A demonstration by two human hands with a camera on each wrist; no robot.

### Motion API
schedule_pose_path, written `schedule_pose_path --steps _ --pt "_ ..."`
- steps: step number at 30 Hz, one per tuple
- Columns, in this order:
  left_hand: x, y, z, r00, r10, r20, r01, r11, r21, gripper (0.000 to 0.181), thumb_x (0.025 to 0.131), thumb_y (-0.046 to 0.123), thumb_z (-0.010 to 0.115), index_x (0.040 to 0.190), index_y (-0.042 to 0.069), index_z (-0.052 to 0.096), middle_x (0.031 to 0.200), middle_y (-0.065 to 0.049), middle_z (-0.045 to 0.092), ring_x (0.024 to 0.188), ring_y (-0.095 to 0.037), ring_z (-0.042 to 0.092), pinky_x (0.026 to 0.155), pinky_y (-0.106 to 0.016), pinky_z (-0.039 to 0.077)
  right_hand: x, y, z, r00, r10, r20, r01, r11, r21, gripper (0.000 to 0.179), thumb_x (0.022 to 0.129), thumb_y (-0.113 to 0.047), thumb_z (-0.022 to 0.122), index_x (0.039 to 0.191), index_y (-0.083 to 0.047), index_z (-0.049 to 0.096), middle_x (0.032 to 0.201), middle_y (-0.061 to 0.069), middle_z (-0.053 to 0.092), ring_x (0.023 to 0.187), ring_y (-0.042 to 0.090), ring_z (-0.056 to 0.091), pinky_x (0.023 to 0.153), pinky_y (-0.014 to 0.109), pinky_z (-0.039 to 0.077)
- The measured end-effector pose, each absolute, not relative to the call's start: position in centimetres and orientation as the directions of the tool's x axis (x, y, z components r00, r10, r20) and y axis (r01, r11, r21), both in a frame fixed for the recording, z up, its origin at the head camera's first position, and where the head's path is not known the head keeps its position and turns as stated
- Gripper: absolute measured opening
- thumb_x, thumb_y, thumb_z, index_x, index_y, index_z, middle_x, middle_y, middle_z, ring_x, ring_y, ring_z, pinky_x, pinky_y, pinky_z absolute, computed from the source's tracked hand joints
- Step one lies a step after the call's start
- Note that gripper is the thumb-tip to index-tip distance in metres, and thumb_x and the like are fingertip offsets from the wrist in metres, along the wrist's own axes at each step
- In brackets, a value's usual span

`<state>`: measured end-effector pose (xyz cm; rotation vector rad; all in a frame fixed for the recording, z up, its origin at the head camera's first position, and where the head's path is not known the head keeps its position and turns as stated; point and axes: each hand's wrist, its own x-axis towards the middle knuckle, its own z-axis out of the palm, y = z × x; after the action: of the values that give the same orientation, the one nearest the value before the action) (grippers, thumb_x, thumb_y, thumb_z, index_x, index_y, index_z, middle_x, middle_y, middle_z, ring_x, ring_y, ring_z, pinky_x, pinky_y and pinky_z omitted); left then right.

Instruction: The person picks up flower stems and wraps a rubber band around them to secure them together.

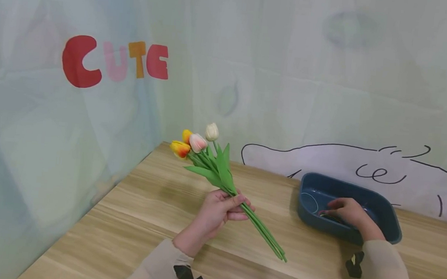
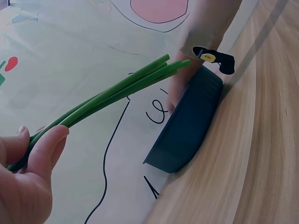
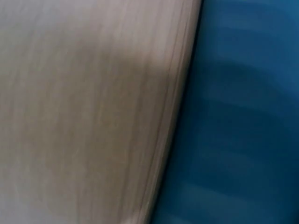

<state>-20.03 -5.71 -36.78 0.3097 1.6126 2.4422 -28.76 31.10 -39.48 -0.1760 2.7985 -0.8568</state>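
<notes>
My left hand [image 1: 221, 210] grips a bunch of artificial tulips [image 1: 221, 170] by its green stems [image 2: 107, 95], thumb across them. The blossoms, yellow-orange, pink and white, point up to the far left; the stem ends slant down to the right. My right hand [image 1: 350, 211] reaches over the near rim into a blue plastic basin [image 1: 347, 233], fingers bent downward. Right at its fingertips is a dark thin loop [image 1: 332, 218], partly hidden, and I cannot tell whether they pinch it. Left of it in the basin lies a pale thin loop [image 1: 316, 204].
The basin stands on a wood-grain table [image 1: 128, 224], close to the back cloth [image 1: 283, 96] with its line drawing. Another cloth [image 1: 20, 139] with coloured letters hangs along the left edge. In the right wrist view only tabletop and the basin's outer wall [image 3: 233, 116] appear, blurred.
</notes>
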Motion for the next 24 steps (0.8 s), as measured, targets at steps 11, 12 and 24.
schedule_pose_path --steps 11,12,24 --pt "-20.11 -5.73 -36.81 -0.959 0.277 0.054 -0.063 -0.397 0.916 0.016 0.098 -0.001 0.051 0.084 0.007 0.055 0.08 -0.003 0.07 0.08 -0.014 0.071 0.073 -0.03 0.061 -29.3 31.17 -39.97 -0.968 -0.184 -0.173 -0.074 0.861 -0.503 0.024 0.085 -0.016 0.069 0.092 0.007 0.066 0.088 0.016 0.065 0.085 0.029 0.058 0.077 0.047 0.051" --pt "-20.11 -5.72 -36.8 -0.96 0.275 0.051 -0.065 -0.396 0.916 0.016 0.098 -0.001 0.051 0.084 0.007 0.055 0.08 -0.003 0.07 0.08 -0.014 0.071 0.073 -0.03 0.062 -29.28 31.16 -39.94 -0.966 -0.188 -0.177 -0.076 0.864 -0.499 0.022 0.086 -0.016 0.069 0.091 0.006 0.066 0.087 0.014 0.065 0.084 0.027 0.058 0.076 0.046 0.051" --pt "-20.02 -5.7 -36.62 -0.964 0.264 0.041 -0.073 -0.408 0.91 0.018 0.098 -0.003 0.049 0.084 0.008 0.054 0.078 0.0 0.07 0.079 -0.014 0.071 0.072 -0.029 0.061 -29.02 31.11 -39.84 -0.945 -0.266 -0.189 -0.141 0.855 -0.499 0.013 0.09 -0.008 0.059 0.082 0.002 0.064 0.079 0.005 0.062 0.074 0.018 0.053 0.064 0.032 0.047"
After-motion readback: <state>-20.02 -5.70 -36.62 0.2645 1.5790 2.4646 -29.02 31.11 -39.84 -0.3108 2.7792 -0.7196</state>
